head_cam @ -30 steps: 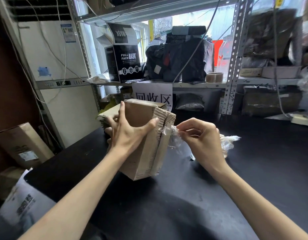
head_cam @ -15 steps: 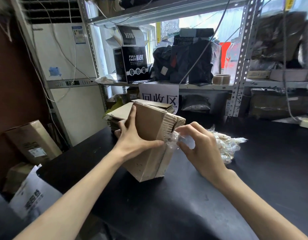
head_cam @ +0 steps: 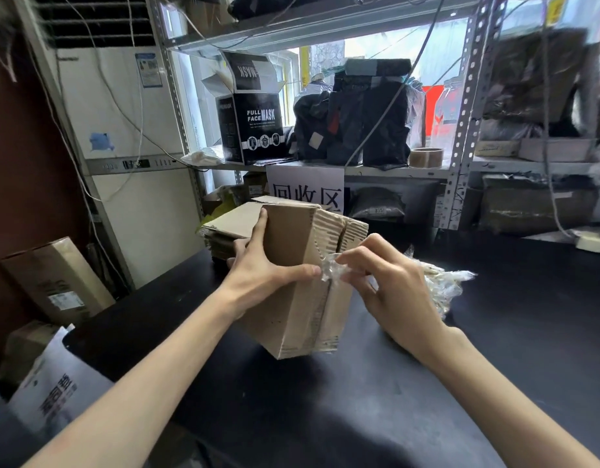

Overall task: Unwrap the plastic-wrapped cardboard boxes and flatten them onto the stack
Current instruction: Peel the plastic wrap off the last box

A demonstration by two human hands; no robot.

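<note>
Cardboard at the left rear: which item is it? (Student)

Stack of flattened boxes (head_cam: pixel 227 228), lying at the far edge of the dark worktop (head_cam: pixel 325 417). (Tutor)

And centre? (Student)

Left hand (head_cam: pixel 258 275) grips the bundle of folded cardboard boxes (head_cam: pixel 302 298): fingers reach round its left face, thumb pressed on the near face. The bundle stands on end, slightly tilted, just in front of the stack; whether its lower corner touches the worktop cannot be told. (Tutor)

To the right? (Student)

Right hand (head_cam: pixel 393 292), fingers curled, pinches a strip of clear plastic wrap (head_cam: pixel 329 270) at the bundle's near edge, beside the left thumb. Behind that hand, crumpled plastic (head_cam: pixel 443 285) lies on the worktop. (Tutor)
</note>
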